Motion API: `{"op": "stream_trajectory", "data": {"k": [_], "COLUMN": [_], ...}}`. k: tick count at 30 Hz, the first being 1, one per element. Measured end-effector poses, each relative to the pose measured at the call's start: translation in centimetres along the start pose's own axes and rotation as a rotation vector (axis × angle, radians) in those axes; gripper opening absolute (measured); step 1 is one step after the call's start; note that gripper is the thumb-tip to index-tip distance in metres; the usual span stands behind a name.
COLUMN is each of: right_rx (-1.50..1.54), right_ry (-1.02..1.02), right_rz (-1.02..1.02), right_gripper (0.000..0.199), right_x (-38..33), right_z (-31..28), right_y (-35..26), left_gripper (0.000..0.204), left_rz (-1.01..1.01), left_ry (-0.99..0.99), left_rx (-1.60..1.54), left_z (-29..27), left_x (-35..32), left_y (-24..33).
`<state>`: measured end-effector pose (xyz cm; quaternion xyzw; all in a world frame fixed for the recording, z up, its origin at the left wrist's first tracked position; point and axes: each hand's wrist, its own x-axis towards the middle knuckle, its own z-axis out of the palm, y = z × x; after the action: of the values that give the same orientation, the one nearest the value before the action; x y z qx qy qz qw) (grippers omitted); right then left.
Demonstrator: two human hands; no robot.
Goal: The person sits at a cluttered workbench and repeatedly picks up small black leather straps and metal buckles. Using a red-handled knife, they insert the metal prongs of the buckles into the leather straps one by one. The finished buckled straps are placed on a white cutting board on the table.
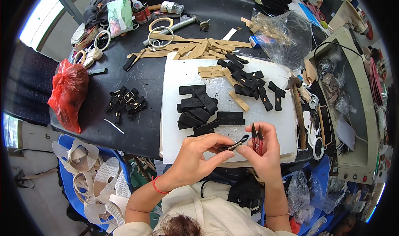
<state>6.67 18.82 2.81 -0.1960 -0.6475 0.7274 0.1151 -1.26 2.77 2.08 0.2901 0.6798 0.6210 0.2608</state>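
Over the near edge of a white board (pixel 172 144), my left hand (pixel 198 155) pinches a short black strap (pixel 238 143), bent into a loop at its right end. My right hand (pixel 266 146) holds thread snips (pixel 254 133) with red handles, dark blades pointing up. Its thumb and finger also meet the strap's looped end. Just beyond my hands is a pile of flat black straps (pixel 197 105) with small holes. A second heap of black straps (pixel 249 81) lies farther right, beside tan strap pieces (pixel 238 101).
Tan strips (pixel 199 49) are heaped behind the board. Black buckled straps (pixel 126 102) and a red plastic bag (pixel 70 92) sit at left. A hammer (pixel 297 107) lies at right. White shoe uppers (pixel 106 177) fill a blue bin (pixel 66 141) below the table.
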Motion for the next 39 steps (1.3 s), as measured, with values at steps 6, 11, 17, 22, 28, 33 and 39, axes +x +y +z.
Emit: {"op": "stream_trajectory", "data": {"k": [6, 11, 17, 22, 28, 33, 39], "right_rx": [0.142, 0.260, 0.308, 0.336, 0.356, 0.085, -0.048], "right_ry": [-0.191, -0.179, -0.145, -0.098, -0.067, -0.200, -0.119], "right_rz": [0.259, 0.221, 0.283, 0.259, 0.233, -0.053, 0.014], "right_gripper": [0.023, 0.024, 0.019, 0.021, 0.024, 0.027, 0.020], "right_x": [0.7, 0.7, 0.7, 0.9, 0.4, 0.5, 0.2], "right_z": [-0.8, -0.4, -0.1, 0.2, 0.6, -0.3, 0.2], "right_y": [0.6, 1.3, 1.3, 1.7, 1.5, 1.3, 0.8], "left_gripper": [0.026, 0.025, 0.027, 0.027, 0.026, 0.027, 0.023], "left_rz": [-0.066, -0.081, -0.268, -0.108, -0.124, -0.211, 0.023], "left_ry": [0.093, 0.060, -0.003, 0.134, 0.192, 0.061, 0.257], "left_rx": [-0.254, -0.258, -0.536, -0.389, -0.210, -0.596, -0.394], "left_z": [0.9, 0.9, 0.4, 1.2, 1.5, 0.3, 1.5], "left_x": [-0.6, -0.2, -0.1, -0.3, -0.6, -1.0, -1.3], "left_y": [-1.4, -1.1, -1.5, -1.6, -1.1, -0.6, -1.1]}}
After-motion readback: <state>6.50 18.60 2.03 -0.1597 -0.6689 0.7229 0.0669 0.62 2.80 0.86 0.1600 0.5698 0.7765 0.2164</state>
